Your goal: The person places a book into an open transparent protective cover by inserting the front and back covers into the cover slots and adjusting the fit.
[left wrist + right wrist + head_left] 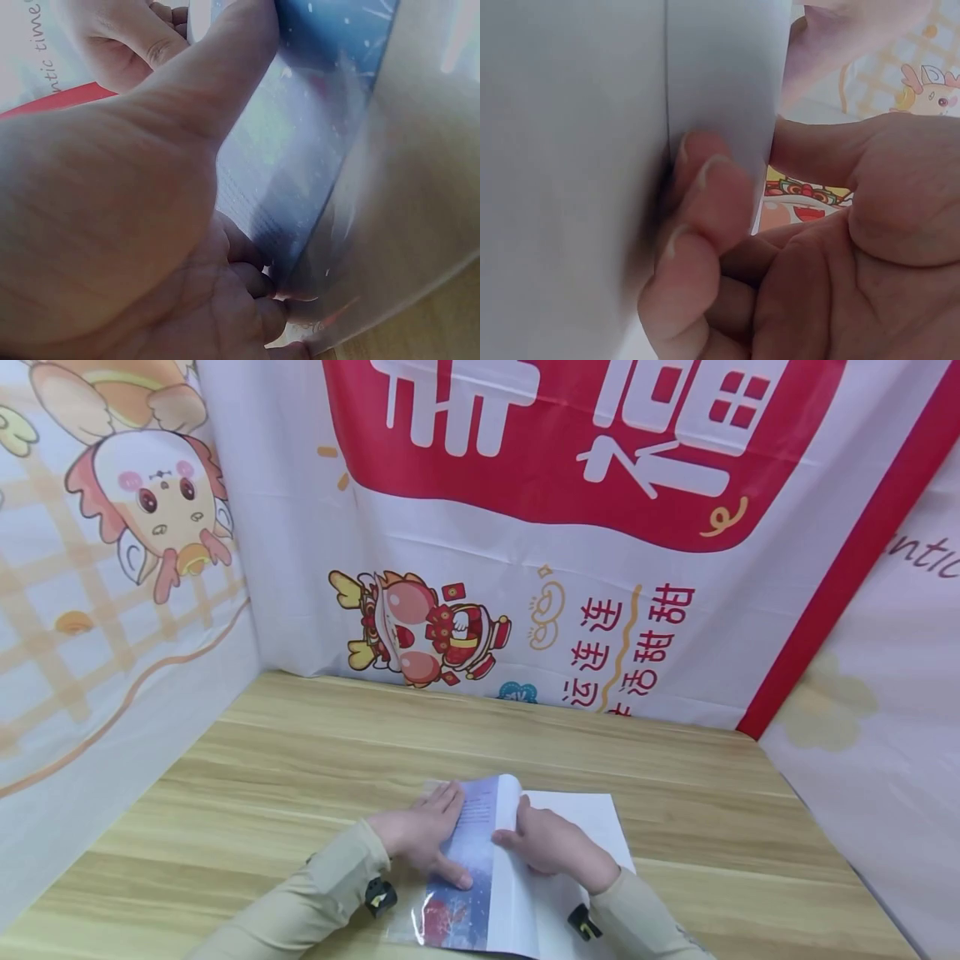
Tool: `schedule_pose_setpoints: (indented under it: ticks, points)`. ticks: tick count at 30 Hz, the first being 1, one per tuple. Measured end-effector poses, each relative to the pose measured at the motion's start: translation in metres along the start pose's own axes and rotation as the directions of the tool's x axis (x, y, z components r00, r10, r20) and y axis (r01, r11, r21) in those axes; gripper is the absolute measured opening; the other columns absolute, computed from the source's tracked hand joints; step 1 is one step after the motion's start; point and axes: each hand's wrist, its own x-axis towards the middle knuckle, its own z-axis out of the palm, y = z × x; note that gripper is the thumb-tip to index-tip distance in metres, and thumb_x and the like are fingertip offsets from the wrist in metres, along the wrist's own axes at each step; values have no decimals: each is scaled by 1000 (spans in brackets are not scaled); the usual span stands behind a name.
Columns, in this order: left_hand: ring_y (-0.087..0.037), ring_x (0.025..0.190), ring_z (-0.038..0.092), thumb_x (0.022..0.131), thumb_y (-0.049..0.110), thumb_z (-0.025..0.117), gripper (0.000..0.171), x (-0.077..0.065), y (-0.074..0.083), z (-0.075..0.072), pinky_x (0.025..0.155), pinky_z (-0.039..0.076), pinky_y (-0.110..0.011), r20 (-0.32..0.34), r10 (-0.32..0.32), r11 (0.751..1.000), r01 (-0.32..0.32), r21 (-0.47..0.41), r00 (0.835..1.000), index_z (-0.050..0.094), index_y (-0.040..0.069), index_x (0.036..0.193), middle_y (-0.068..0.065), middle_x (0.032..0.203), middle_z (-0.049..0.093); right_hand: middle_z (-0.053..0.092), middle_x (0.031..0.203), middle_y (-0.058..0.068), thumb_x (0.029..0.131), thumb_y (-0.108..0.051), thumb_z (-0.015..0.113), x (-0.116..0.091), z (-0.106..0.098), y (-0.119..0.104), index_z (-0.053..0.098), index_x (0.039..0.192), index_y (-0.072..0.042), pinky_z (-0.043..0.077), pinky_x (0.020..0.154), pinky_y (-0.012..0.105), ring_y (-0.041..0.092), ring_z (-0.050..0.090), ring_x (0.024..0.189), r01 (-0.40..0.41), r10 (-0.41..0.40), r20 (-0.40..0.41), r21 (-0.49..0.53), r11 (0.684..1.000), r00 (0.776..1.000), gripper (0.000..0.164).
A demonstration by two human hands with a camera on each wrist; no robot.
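Observation:
A thin book lies on the table in the head view, its blue-purple cover (478, 835) with small print and a red patch folded over at the left. Clear plastic film (412, 195) extends past the cover's edge in the left wrist view. My left hand (427, 833) presses on the cover with fingers straight and thumb spread. My right hand (553, 842) pinches the curved white edge (724, 67) beside the cover, thumb on one side and curled fingers on the other. White pages (581, 810) lie beneath that hand.
The wood-grain table (300, 760) reaches back to a printed cloth (450, 552) with red and white lettering. Cartoon-printed cloth (45, 677) hangs at the left, and pale cloth (885, 777) at the right.

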Motion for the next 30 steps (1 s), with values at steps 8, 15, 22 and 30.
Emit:
schedule_pose_setpoints:
  ticks: [8, 15, 22, 30]
  points:
    - [-39, 140, 5, 70, 68, 66, 122, -2, 1, 1, 111, 7, -44, -8, 10, 1000, -10, -4, 1000, 12, -13, 145, -30, 151, 5, 53, 66, 4, 96, -41, 52, -1, 2, -1, 18, 140, 19, 43, 46, 29, 15, 53, 50, 13, -13, -24, 3, 1000, 1000, 82]
    - [-37, 141, 5, 70, 70, 65, 123, -1, 1, 1, 111, 8, -44, -7, -4, 1000, 4, 13, 1000, 12, -11, 146, -29, 151, 5, 53, 68, 5, 96, -42, 52, -2, 2, -1, 18, 142, 17, 44, 46, 29, 15, 54, 51, -3, 4, -20, 20, 1000, 1000, 82]
    - [-37, 141, 6, 70, 68, 66, 122, -1, 1, 2, 111, 9, -45, -6, -3, 1000, 3, 2, 1000, 13, -11, 146, -28, 151, 5, 54, 72, 5, 96, -41, 53, 0, 3, 1, 21, 140, 18, 47, 55, 31, 15, 55, 57, 12, -12, -25, 10, 1000, 1000, 80]
    - [-39, 140, 6, 70, 67, 67, 122, -2, 3, 0, 111, 9, -45, -15, 8, 1000, -8, 6, 1000, 13, -13, 145, -30, 151, 5, 53, 70, 4, 96, -42, 53, 0, 2, 2, 21, 140, 18, 46, 54, 31, 15, 54, 55, 8, -7, -30, 5, 1000, 1000, 81]
